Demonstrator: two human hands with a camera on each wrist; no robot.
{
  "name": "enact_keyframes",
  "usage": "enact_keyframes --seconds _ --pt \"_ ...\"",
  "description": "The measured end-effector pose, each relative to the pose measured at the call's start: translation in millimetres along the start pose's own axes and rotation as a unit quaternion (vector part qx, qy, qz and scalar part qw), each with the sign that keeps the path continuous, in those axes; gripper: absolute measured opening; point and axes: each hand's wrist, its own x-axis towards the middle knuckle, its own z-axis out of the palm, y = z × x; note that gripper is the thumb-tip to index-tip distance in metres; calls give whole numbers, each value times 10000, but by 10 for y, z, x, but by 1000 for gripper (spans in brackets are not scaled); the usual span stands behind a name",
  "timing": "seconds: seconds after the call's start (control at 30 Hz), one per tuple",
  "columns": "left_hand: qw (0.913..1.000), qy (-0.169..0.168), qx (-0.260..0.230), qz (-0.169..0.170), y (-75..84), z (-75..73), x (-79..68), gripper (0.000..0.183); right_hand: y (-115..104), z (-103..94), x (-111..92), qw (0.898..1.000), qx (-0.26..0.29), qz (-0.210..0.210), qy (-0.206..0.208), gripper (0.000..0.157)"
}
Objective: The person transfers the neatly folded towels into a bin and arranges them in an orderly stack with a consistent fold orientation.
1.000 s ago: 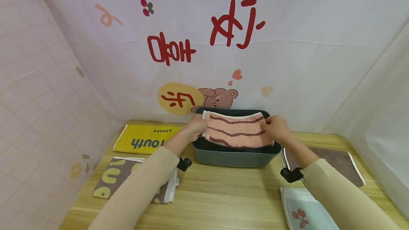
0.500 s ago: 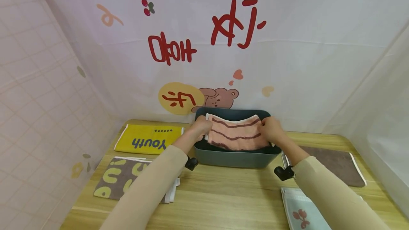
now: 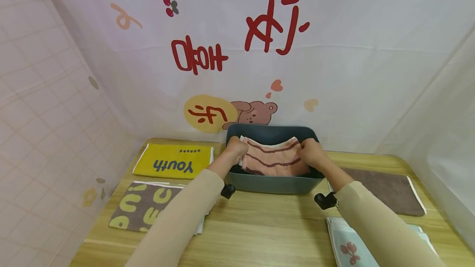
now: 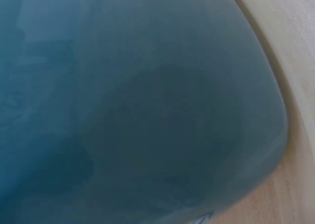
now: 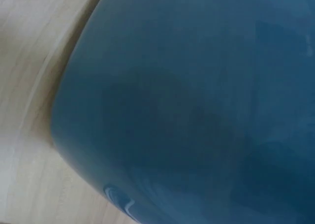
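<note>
A folded pink towel with wavy maroon stripes and a white edge sags between my two hands, inside the mouth of a dark green-grey bin. My left hand grips its left end near the bin's left rim. At the other end, my right hand grips the towel by the right rim. Fingertips of both hands are hidden by the towel and the bin. Both wrist views show only the bin's outer wall, close up, and the wooden table beside it.
On the left of the wooden table lie a folded yellow towel and a grey-green lettered towel. To the right lie a brown towel and a pale blue one with cherries. A printed white curtain hangs behind the bin.
Both hands have moved down and slightly closer together, lowering the pink towel deeper into the bin. More of the bin's inner back wall shows above the towel.
</note>
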Motion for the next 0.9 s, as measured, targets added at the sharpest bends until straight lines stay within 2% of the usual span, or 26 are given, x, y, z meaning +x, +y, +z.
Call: enact_keyframes --seconds 0.27,0.6,0.73,0.9 --pt "9998 1 211 -14 -4 -12 -31 56 28 39 24 9997 -187 80 -128 41" --pt "9985 -16 525 -163 5 -23 -36 55 70 97 30 9995 -130 151 -250 40" --pt "9989 -138 435 -146 -2 -32 -45 56 73 101 25 9996 -104 147 -211 39" --pt "9997 29 247 37 4 -15 -61 47 90 89 25 9998 -62 155 -98 41"
